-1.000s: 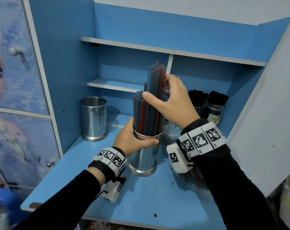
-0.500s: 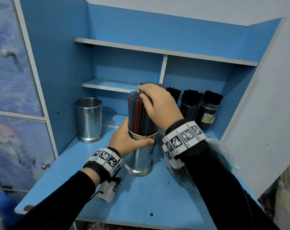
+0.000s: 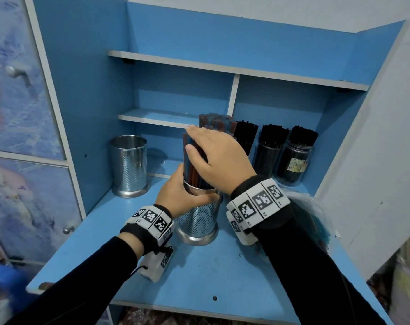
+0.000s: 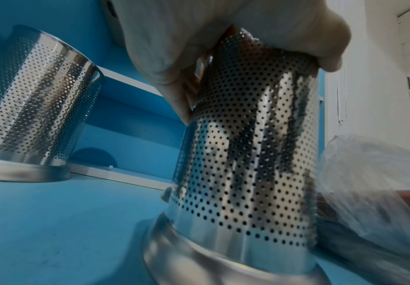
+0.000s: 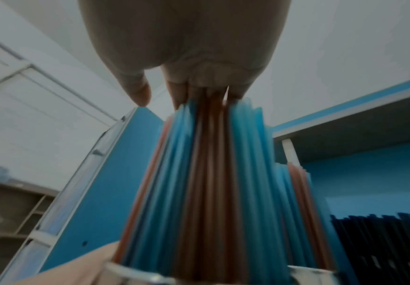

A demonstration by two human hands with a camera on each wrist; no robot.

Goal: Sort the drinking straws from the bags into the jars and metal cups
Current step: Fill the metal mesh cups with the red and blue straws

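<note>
1. Closest to the camera: two arms in black sleeves, each wrist wearing a band of black-and-white marker tiles, reaching in over the blue tabletop [image 3: 199, 273].
2. The left hand [image 3: 178, 195] is wrapped around the upper part of a perforated metal cup [image 3: 198, 221]; the thumb curls across the front just under the rim. The left wrist view shows the same grip from below, with the cup [image 4: 247, 154] standing on its flared base on the tabletop.
3. That cup is packed with blue and red-brown drinking straws [image 3: 192, 165] standing upright. From the right wrist view the straws [image 5: 211, 192] fan upward toward the palm.
4. The right hand [image 3: 219, 158] lies flat on top of the bundle, fingers straight and together, thumb out to the side, so it's pressing rather than gripping. Some straw tips poke up past the fingertips.
5. Just right of the cup, partly behind the right forearm, a clear plastic bag [image 3: 316, 221] lies on the tabletop with more blue straws inside.
6. Further back on the left stands a second metal cup [image 3: 129, 165]. Nothing sticks out of it.
7. Back right, three clear jars [image 3: 293, 160] stuffed with black straws sit in a row under the shelf [image 3: 157, 117].
</note>
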